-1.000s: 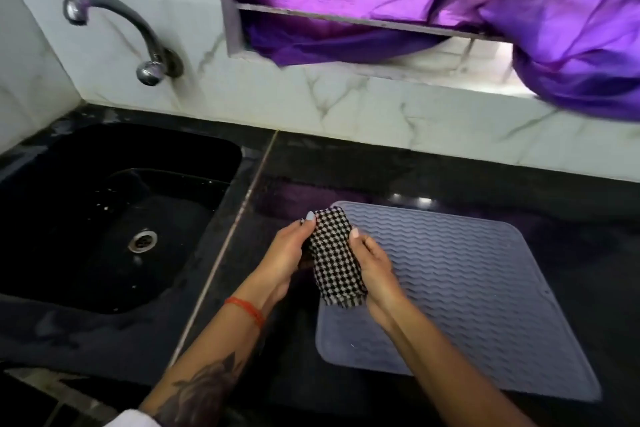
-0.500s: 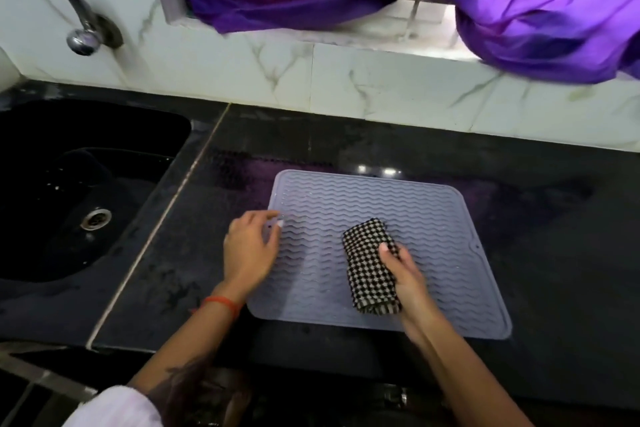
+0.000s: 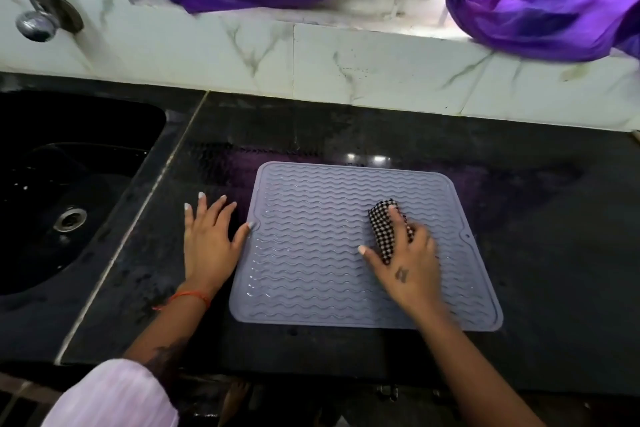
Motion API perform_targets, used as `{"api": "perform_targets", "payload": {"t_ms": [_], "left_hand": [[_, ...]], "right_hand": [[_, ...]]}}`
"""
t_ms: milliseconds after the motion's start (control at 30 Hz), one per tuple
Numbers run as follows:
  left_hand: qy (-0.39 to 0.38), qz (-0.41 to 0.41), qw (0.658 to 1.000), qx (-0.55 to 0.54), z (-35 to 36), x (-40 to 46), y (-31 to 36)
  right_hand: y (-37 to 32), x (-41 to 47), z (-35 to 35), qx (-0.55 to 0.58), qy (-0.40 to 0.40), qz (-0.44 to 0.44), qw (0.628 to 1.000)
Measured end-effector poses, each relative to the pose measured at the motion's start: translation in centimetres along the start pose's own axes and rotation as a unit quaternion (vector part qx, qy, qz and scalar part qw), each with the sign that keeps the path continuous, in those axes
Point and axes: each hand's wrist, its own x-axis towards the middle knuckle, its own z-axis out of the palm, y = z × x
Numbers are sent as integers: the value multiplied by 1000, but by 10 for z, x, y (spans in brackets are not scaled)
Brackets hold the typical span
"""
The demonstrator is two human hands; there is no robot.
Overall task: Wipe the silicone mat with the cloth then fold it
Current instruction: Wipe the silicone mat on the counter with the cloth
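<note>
The silicone mat (image 3: 311, 253) lies flat on the black counter (image 3: 554, 253), just right of the sink (image 3: 69, 201); its wavy ridges hold beads of water, thickest along the left and lower parts. The checked cloth (image 3: 386, 236), folded into a narrow pad, sits on the right-centre of the mat under the right hand (image 3: 405, 260), whose fingers lie over it and press it down while the thumb reaches out to the left. The left hand (image 3: 207, 243) rests flat on the counter beside the mat with its fingers spread and holding nothing; only the thumb tip meets the small notch in the left edge.

The step in hand looks like the wipe itself, barely begun — most of the surface is wet. To do it well, the strokes should probably run along the ridges rather than across them, so the cloth gets into the grooves; overlapping passes from the far edge toward the near one would push water off in one direction. The mat is thin and likely to creep on a damp counter; a firmer hold by the left hand on that edge — palm partly on the mat — would steady it.
</note>
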Motion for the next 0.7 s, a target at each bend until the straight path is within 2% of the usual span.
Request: {"api": "perform_targets", "payload": {"t_ms": [67, 100, 200, 267, 333, 400, 467, 600, 700], "left_hand": [[-4, 0, 1000, 0, -1, -1, 1], [-3, -1, 1000, -1, 0, -1, 1], [2, -2, 1000, -8, 1, -1, 1], [5, -5, 1000, -13, 1, 0, 2], [8, -5, 1000, -13, 1, 1, 1], [11, -7, 1000, -15, 1, 1, 0], [8, -8, 1000, -14, 2, 0, 0], [2, -2, 1000, -8, 2, 1, 0], [1, -1, 1000, -10, 3, 2, -2]], "right_hand": [[-3, 0, 9, -54, 8, -5, 999], [-2, 4, 9, -42, 13, -8, 999], [13, 21, 0, 105, -1, -12, 994], [32, 32, -11, 236, -44, 3, 971], [52, 40, -23, 314, -10, 25, 949], [75, 45, -31, 252, 72, 60, 963], [91, 49, -33, 136, 104, 105, 980], [84, 54, -14, -48, 55, 110, 991], [80, 58, -10, -53, 33, 111, 992]]}}
